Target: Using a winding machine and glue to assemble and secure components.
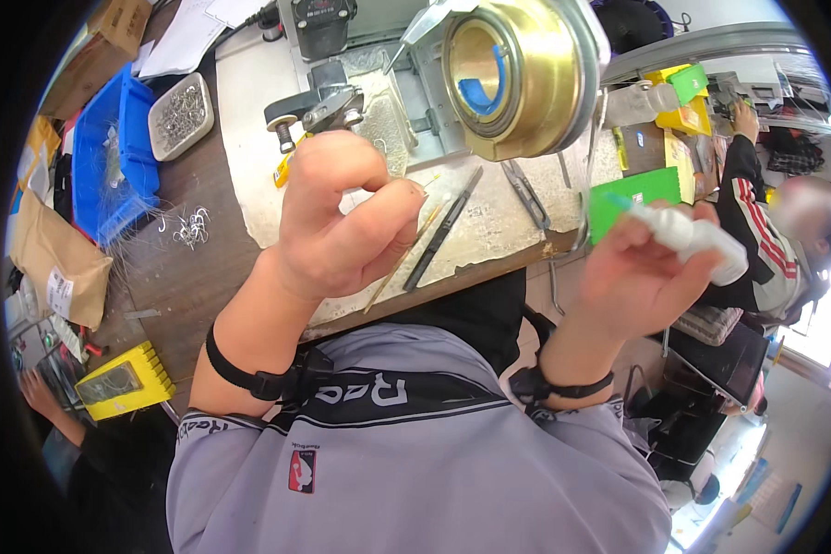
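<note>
In the centre of the frame the left hand (342,222) is raised with its thumb and forefinger pinched together; whatever they nip is too small to make out. At the right of the frame the right hand (642,277) is clenched around a small white plastic squeeze bottle (697,242), whose blue-green tip points toward the left hand. Behind both hands, in the upper middle, lies a pale worn work mat (489,222) on a brown wooden bench (189,268). On the mat rest a thin yellow stick (406,258), a dark flat tool (443,231) and grey tweezers (529,194). A large round brass-coloured metal drum (517,74) stands at the top. A blue plastic tray (111,157) sits at upper left.
</note>
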